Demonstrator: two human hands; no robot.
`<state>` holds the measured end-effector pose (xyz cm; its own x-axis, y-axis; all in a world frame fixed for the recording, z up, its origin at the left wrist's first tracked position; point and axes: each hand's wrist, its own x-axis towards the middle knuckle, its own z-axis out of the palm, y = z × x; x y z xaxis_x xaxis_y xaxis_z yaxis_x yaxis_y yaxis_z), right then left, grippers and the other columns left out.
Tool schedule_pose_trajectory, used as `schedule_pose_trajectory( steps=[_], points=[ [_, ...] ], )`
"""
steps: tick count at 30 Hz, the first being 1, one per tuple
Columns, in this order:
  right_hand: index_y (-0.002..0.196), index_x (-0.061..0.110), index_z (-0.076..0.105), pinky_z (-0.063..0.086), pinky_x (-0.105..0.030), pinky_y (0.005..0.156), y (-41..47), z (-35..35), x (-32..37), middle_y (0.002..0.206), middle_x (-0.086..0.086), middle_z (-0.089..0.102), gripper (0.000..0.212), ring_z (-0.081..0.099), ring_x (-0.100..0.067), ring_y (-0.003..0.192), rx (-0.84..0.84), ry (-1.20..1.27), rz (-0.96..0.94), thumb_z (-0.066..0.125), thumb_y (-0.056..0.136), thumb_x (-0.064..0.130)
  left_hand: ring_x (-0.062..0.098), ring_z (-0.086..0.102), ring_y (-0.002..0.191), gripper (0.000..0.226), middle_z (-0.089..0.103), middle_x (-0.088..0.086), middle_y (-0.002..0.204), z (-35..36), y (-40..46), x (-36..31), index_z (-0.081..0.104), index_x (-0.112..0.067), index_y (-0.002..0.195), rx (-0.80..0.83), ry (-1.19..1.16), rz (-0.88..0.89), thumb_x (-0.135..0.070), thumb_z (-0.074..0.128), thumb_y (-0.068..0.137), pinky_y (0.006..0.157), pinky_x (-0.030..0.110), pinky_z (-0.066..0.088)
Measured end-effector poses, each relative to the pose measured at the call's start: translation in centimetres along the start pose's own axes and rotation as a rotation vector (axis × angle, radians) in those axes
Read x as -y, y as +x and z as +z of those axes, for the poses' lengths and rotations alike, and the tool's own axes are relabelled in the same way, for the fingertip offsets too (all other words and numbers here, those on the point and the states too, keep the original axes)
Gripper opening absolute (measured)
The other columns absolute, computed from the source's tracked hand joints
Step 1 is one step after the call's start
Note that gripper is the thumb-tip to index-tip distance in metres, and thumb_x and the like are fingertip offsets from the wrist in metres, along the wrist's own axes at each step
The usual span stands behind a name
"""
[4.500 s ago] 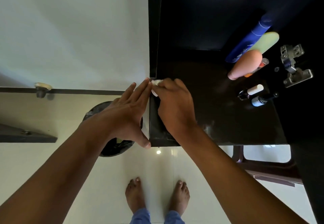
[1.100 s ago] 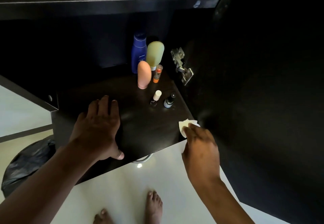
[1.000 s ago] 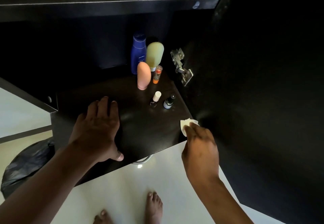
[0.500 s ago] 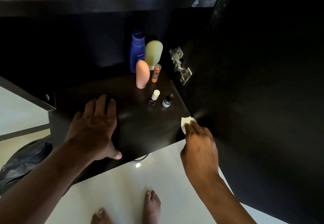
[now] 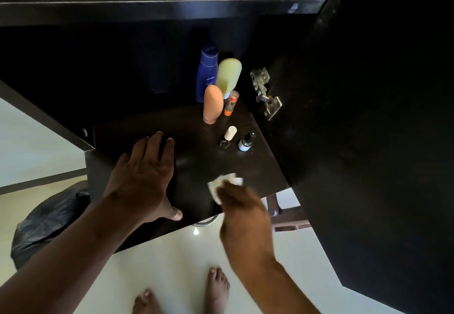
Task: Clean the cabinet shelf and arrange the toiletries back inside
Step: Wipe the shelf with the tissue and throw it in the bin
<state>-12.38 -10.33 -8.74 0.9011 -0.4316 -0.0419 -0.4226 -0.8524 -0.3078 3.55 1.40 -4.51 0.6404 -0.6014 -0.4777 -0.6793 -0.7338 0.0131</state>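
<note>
Right now, right hand pinching white wipe against dark shelf near front edge, blurred (mid-stroke, probably). Left hand flat, fingers spread, bracing on shelf, holding nothing. Toiletries upright at back right: blue bottle, green tube, peach bottle, small orange stick; two small vials nearer front. Risk: wide sweep toward right could clip vials, tip them off open edge; black bin bag sits on floor at left, well apart, no catch.

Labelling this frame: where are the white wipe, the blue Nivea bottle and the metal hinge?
White wipe (image 5: pixel 225 181), head view, exposed edge.
Blue Nivea bottle (image 5: pixel 207 72), head view, body.
Metal hinge (image 5: pixel 265 92), head view, arm.
</note>
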Motion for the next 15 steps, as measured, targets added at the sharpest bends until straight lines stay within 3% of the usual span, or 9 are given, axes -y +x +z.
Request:
schedule_pose_trajectory(
  steps=[2, 4, 7, 10, 12, 15],
  points=[
    [0.114, 0.014, 0.073, 0.06, -0.028, 0.079, -0.6, 0.7, 1.5, 0.123, 0.001, 0.07, 0.066, 0.065, -0.022, 0.108, 0.078, 0.059, -0.138, 0.066, 0.051, -0.009, 0.031, 0.005, 0.156, 0.152, -0.01, 0.008, 0.169, 0.1, 0.0, 0.2, -0.011, -0.017, 0.162, -0.011, -0.011, 0.013, -0.08, 0.079, 0.057, 0.123, 0.045, 0.025],
    [0.113, 0.016, 0.074, 0.06, -0.027, 0.08, -0.7, 0.6, 1.3, 0.122, 0.002, 0.07, 0.066, 0.066, -0.021, 0.107, 0.078, 0.072, -0.182, 0.068, 0.052, -0.008, 0.031, 0.006, 0.156, 0.152, -0.009, 0.007, 0.169, 0.1, -0.1, 0.4, -0.009, -0.018, 0.162, -0.026, -0.028, 0.02, -0.08, 0.079, 0.055, 0.123, 0.045, 0.025],
    [0.104, 0.016, 0.078, 0.059, -0.026, 0.075, 0.3, -0.6, -1.6, 0.109, -0.001, 0.076, 0.069, 0.071, -0.023, 0.093, -0.02, 0.015, -0.011, 0.069, 0.043, -0.015, 0.03, 0.007, 0.156, 0.151, -0.007, 0.006, 0.169, 0.2, -0.1, 0.6, -0.007, -0.019, 0.162, -0.046, -0.046, 0.024, -0.08, 0.079, 0.054, 0.122, 0.045, 0.025],
    [0.097, 0.012, 0.079, 0.061, -0.035, 0.067, 2.3, -2.2, -3.6, 0.094, -0.009, 0.076, 0.05, 0.073, -0.03, 0.083, -0.035, -0.102, 0.205, 0.078, 0.056, -0.015, 0.031, 0.006, 0.156, 0.15, -0.008, 0.007, 0.169, 0.4, -0.1, 0.6, -0.008, -0.019, 0.162, -0.056, -0.055, 0.024, -0.079, 0.08, 0.056, 0.123, 0.045, 0.024],
    [0.093, 0.012, 0.078, 0.061, -0.036, 0.064, 2.9, -2.2, -3.0, 0.09, -0.009, 0.076, 0.04, 0.072, -0.031, 0.08, -0.04, -0.132, 0.214, 0.08, 0.059, -0.011, 0.032, 0.002, 0.157, 0.151, -0.012, 0.009, 0.169, 0.7, -0.2, 0.7, -0.012, -0.017, 0.162, -0.073, -0.078, 0.023, -0.077, 0.08, 0.059, 0.125, 0.045, 0.021],
    [0.094, 0.015, 0.079, 0.059, -0.032, 0.066, 2.3, -0.5, 0.0, 0.098, -0.004, 0.076, 0.049, 0.071, -0.028, 0.084, -0.068, -0.058, 0.059, 0.073, 0.052, -0.009, 0.03, -0.007, 0.159, 0.152, -0.022, 0.008, 0.169, 1.7, -1.1, 1.1, -0.019, -0.016, 0.16, -0.12, -0.142, -0.005, -0.076, 0.079, 0.061, 0.129, 0.042, 0.013]
  ],
)
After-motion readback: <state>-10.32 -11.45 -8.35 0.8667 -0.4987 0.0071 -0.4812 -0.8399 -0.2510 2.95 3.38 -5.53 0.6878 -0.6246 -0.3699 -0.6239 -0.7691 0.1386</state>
